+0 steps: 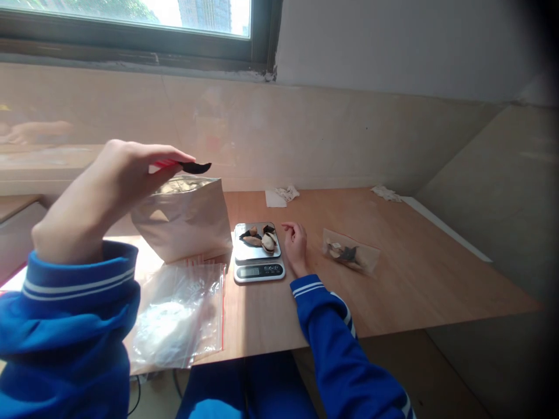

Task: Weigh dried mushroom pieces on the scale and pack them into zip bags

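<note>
My left hand [124, 174] is raised above the mouth of a large silver foil bag [187, 218]. Its thumb and fingers pinch a dark, curved dried piece [196, 168]; something red shows between the fingers, too unclear to name. A small digital kitchen scale [259, 271] sits right of the bag. On its metal plate lie several dried pieces: a pale, shell-like one [269, 242], a brown oval one [252, 240] and dark ones. My right hand [296, 244] rests on the table at the scale's right side, fingers loosely bent and partly apart, with nothing visible in it.
Clear zip bags [179, 320] with red seals lie at the table's front left. Farther right is a small clear bag [351, 253] with dried pieces inside. Crumpled white paper [286, 194] and another scrap [386, 194] lie along the wall. The wooden table [410, 273] ends near my lap.
</note>
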The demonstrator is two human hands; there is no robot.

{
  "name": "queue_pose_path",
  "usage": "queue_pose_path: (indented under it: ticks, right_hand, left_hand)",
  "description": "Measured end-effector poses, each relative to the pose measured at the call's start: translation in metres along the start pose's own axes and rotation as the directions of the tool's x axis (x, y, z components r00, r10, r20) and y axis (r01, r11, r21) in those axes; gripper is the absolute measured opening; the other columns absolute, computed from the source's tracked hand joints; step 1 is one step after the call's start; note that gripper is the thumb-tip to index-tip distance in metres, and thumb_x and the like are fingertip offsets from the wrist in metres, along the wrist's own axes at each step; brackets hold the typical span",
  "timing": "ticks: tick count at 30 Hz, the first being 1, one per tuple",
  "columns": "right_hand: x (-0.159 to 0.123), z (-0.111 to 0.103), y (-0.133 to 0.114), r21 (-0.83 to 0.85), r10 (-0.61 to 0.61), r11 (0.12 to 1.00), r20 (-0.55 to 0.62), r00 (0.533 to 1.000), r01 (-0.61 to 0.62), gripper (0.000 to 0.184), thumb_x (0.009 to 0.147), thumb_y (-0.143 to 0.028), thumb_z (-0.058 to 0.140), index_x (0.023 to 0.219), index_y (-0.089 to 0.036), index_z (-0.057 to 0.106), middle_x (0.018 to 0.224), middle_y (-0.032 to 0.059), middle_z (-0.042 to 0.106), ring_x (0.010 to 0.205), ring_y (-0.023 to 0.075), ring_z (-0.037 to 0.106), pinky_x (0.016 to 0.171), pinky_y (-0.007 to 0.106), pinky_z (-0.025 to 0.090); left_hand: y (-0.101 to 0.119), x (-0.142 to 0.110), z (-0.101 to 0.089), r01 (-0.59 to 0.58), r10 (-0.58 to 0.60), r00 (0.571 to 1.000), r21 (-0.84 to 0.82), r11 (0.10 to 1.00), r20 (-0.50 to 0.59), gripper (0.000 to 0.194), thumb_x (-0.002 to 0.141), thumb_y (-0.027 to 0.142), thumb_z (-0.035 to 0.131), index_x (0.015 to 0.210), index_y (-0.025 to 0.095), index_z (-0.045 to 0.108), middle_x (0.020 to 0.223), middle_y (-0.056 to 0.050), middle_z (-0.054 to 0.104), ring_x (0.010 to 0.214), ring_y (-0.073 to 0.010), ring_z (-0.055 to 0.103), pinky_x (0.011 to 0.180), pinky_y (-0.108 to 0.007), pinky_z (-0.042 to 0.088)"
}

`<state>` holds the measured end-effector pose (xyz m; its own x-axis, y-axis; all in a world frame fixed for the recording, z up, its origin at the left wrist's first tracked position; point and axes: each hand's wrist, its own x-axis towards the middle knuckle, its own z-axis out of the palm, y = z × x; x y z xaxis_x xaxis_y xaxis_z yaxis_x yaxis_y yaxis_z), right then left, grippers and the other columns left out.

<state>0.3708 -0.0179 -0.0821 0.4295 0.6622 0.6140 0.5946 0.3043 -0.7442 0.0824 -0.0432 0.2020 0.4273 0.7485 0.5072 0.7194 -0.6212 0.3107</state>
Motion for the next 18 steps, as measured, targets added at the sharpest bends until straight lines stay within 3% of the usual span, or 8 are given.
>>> queue_pose_path:
  ticks: [3,5,7,9,11,14,18]
  right_hand:
    - [0.0,0.0,0.001,-0.004,0.001,1.0,-0.009,1.0,-0.001,0.024,0.087,-0.016,0.039,0.089,-0.019,0.062,0.087,0.0054,0.064,0.085,0.0192,0.056,0.081,0.034,0.043]
    - [0.0,0.001,0.003,-0.005,-0.001,1.0,-0.007,1.0,0.001,0.024,0.086,-0.016,0.039,0.089,-0.019,0.062,0.086,0.0055,0.064,0.085,0.019,0.056,0.081,0.034,0.043]
    - [0.0,0.001,0.004,-0.006,-0.002,1.0,-0.008,1.0,0.002,0.023,0.087,-0.017,0.039,0.089,-0.019,0.062,0.086,0.0054,0.064,0.084,0.019,0.056,0.081,0.034,0.043]
    - [0.0,0.001,0.005,-0.009,-0.004,1.0,-0.011,1.0,0.004,0.024,0.087,-0.017,0.039,0.089,-0.019,0.062,0.085,0.0053,0.064,0.084,0.019,0.056,0.08,0.034,0.043]
    - [0.001,0.001,0.006,-0.007,-0.005,1.0,-0.014,1.0,0.005,0.024,0.087,-0.017,0.038,0.089,-0.02,0.062,0.085,0.0052,0.064,0.084,0.0191,0.056,0.079,0.034,0.043]
    - [0.001,0.001,0.006,-0.002,-0.003,1.0,-0.017,1.0,0.003,0.024,0.086,-0.016,0.039,0.089,-0.02,0.062,0.085,0.0052,0.064,0.083,0.0191,0.057,0.079,0.034,0.043]
    - [0.002,0.001,0.007,-0.006,-0.011,1.0,-0.012,1.0,0.01,0.023,0.086,-0.016,0.039,0.088,-0.02,0.062,0.085,0.0054,0.064,0.083,0.0191,0.056,0.079,0.034,0.043]
  left_hand:
    - [0.002,-0.021,0.032,-0.069,0.062,0.997,-0.168,0.983,-0.05,0.035,0.087,0.04,0.051,0.109,0.019,0.068,0.105,-0.002,0.071,0.094,-0.0182,0.066,0.089,-0.035,0.051]
    - [-0.005,-0.035,0.068,-0.124,0.147,0.988,-0.31,0.943,0.053,0.029,0.089,0.034,0.049,0.106,0.02,0.068,0.106,-0.004,0.072,0.095,-0.0176,0.066,0.089,-0.032,0.053]
    - [-0.014,-0.048,0.108,-0.149,0.21,0.959,-0.292,0.945,0.192,0.029,0.09,0.027,0.047,0.111,0.022,0.067,0.1,-0.004,0.072,0.088,-0.0163,0.067,0.082,-0.031,0.056]
    - [-0.022,-0.061,0.146,-0.171,0.243,0.952,-0.335,0.927,0.185,0.031,0.089,0.022,0.046,0.113,0.023,0.066,0.094,-0.005,0.072,0.083,-0.0163,0.068,0.08,-0.031,0.057]
    - [-0.031,-0.072,0.177,-0.174,0.244,0.958,-0.374,0.911,0.148,0.032,0.088,0.02,0.046,0.112,0.023,0.067,0.105,-0.007,0.071,0.094,-0.0195,0.067,0.088,-0.034,0.056]
    - [-0.044,-0.082,0.207,-0.219,0.274,0.955,-0.351,0.91,0.115,0.032,0.089,0.019,0.045,0.112,0.024,0.067,0.11,-0.008,0.07,0.1,-0.0203,0.066,0.091,-0.035,0.054]
    - [-0.06,-0.082,0.228,-0.284,0.33,0.938,-0.31,0.907,0.104,0.03,0.089,0.021,0.045,0.107,0.024,0.069,0.108,-0.008,0.071,0.101,-0.0201,0.066,0.091,-0.035,0.055]
